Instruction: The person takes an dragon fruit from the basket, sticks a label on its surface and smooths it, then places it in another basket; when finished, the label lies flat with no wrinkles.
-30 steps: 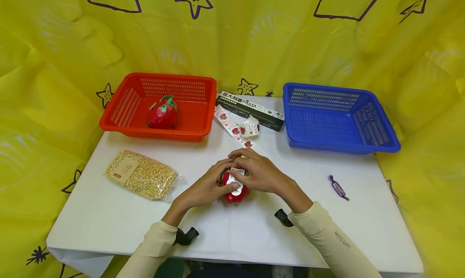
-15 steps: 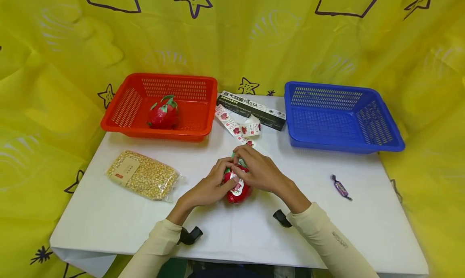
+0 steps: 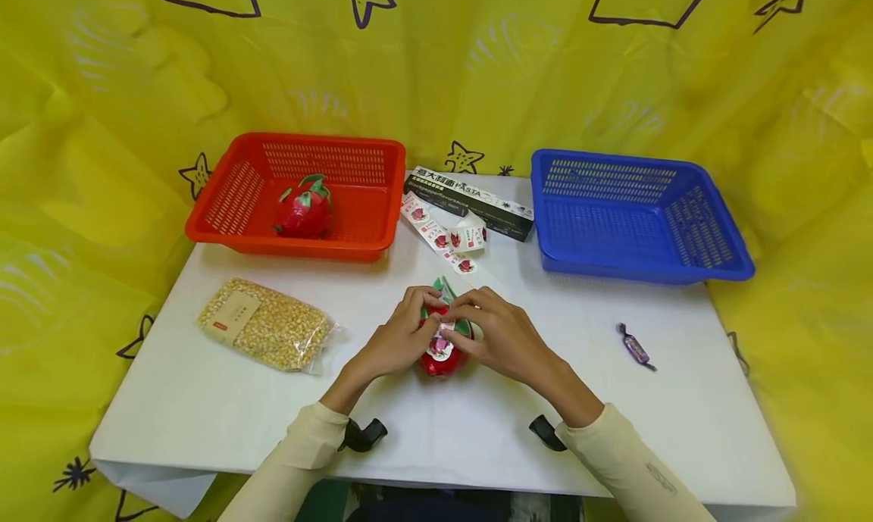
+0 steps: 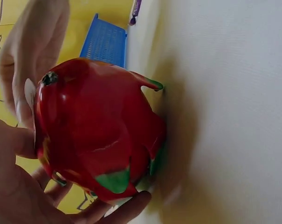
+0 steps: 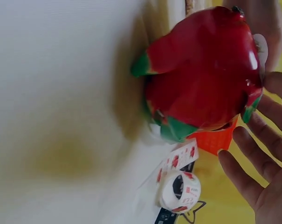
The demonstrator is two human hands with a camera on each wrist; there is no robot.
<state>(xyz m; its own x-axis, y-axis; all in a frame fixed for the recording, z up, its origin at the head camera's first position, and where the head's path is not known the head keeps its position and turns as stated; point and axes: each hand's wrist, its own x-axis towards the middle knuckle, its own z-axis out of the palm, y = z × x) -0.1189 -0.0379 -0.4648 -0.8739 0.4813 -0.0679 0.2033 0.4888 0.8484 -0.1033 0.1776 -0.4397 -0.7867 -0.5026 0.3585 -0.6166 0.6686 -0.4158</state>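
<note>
In the head view, a red dragon fruit (image 3: pixel 442 366) with green tips lies on the table's near middle. A white sticker (image 3: pixel 439 348) with a pink fruit picture sits on its upper side. My left hand (image 3: pixel 401 339) grips the fruit from the left; the left wrist view shows the thumb by the sticker's edge (image 4: pixel 30 95) and fingers curled beneath the red body (image 4: pixel 96 109). From the right, my right hand (image 3: pixel 503 331) touches the sticker with its thumb. In the right wrist view its other fingers (image 5: pixel 255 149) reach out loosely beside the fruit.
Another dragon fruit (image 3: pixel 303 211) lies in the red basket (image 3: pixel 296 249). A blue basket (image 3: pixel 644 272) stands back right. Between them are a pasta box (image 3: pixel 501 217) and a sticker roll (image 3: pixel 470 238). A bag of corn kernels (image 3: pixel 273 329) lies left, a purple-wrapped candy (image 3: pixel 636 346) right.
My right hand has shifted slightly right and down along the fruit, uncovering more of its green top. My left hand keeps its hold, its fingers a little higher.
</note>
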